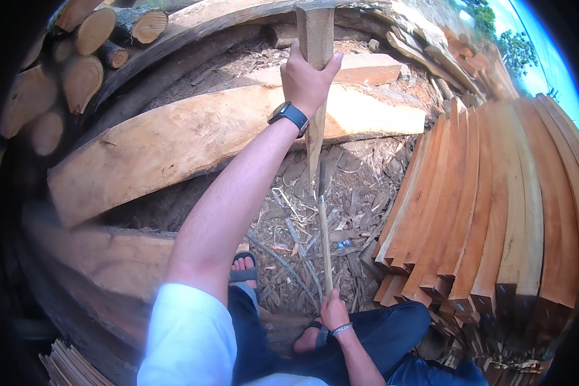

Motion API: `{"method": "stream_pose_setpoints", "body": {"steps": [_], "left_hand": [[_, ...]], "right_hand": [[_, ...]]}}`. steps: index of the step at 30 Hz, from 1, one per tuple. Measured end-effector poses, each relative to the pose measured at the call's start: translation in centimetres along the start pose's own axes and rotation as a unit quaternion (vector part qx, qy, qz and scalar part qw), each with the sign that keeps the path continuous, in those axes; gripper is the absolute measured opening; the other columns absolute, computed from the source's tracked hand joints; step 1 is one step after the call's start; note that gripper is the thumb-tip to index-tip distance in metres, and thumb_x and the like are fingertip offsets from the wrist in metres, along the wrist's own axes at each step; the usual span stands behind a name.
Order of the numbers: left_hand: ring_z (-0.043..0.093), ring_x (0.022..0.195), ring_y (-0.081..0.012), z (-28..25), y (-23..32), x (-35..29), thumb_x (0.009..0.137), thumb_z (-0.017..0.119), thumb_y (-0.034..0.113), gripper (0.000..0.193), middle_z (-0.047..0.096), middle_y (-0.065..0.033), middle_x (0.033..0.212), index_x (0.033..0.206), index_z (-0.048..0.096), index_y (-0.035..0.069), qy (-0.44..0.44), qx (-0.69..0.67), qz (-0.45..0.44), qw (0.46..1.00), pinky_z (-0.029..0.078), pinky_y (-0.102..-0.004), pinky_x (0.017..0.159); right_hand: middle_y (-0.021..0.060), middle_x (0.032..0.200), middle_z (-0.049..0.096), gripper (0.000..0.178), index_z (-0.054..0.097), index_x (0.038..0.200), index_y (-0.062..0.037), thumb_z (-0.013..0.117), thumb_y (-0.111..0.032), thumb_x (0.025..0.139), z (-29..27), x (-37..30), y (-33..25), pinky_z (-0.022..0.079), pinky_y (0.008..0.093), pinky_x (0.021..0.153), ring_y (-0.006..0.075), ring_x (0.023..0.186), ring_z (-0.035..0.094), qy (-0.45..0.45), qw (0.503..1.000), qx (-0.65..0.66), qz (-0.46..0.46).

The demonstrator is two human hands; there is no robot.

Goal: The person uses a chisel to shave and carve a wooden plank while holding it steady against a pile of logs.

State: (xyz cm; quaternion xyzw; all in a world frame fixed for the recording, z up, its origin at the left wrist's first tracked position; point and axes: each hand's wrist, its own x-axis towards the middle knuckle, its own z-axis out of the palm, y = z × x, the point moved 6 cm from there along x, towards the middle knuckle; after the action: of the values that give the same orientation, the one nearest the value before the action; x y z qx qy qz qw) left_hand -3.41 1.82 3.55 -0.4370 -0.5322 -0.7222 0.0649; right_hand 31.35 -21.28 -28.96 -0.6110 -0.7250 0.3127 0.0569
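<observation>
My left hand (pixel 304 82), with a dark watch on its wrist, is stretched far forward and closed around a squared wooden stake (pixel 316 38). The stake stands upright and tapers to a narrow lower end. Low and near my knee, my right hand (pixel 334 312) grips the end of a long, thin wooden-handled tool (pixel 325 241). Its narrow dark tip (pixel 321 177) lies beside the stake's tapered end; whether they touch I cannot tell. The kind of tool head does not show from this angle.
A thick sawn slab (pixel 174 145) lies across the ground behind the stake. Stacked reddish boards (pixel 495 212) rise on the right, and cut logs (pixel 83 77) are piled at the far left. Wood chips (pixel 360 174) and thin sticks cover the ground near my sandalled feet (pixel 243 270).
</observation>
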Motion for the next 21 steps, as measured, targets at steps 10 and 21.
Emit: {"method": "stream_pose_setpoints", "body": {"steps": [10,21], "left_hand": [[0.073,0.077,-0.0321,-0.1,-0.5,0.1,0.076,0.079,0.039,0.050,0.071,-0.0205,0.082,0.097,0.059,-0.002,0.004,-0.002,0.010,1.000,0.059,-0.0388,0.069],[0.073,0.077,-0.0326,-0.2,-0.3,0.0,0.076,0.079,0.037,0.051,0.071,-0.0212,0.082,0.100,0.058,-0.003,0.009,-0.013,0.016,1.000,0.059,-0.0399,0.070]], "right_hand": [[0.0363,0.076,0.061,0.025,0.046,0.100,0.0052,0.053,-0.017,0.094,-0.3,0.5,-0.5,0.049,0.0609,0.072,0.0542,0.077,0.061,0.018,1.000,0.014,0.010],[0.0353,0.076,0.062,0.027,0.052,0.097,0.0064,0.055,-0.020,0.094,0.9,0.1,0.2,0.050,0.0589,0.071,0.0529,0.077,0.061,-0.019,0.999,-0.025,-0.012]]}}
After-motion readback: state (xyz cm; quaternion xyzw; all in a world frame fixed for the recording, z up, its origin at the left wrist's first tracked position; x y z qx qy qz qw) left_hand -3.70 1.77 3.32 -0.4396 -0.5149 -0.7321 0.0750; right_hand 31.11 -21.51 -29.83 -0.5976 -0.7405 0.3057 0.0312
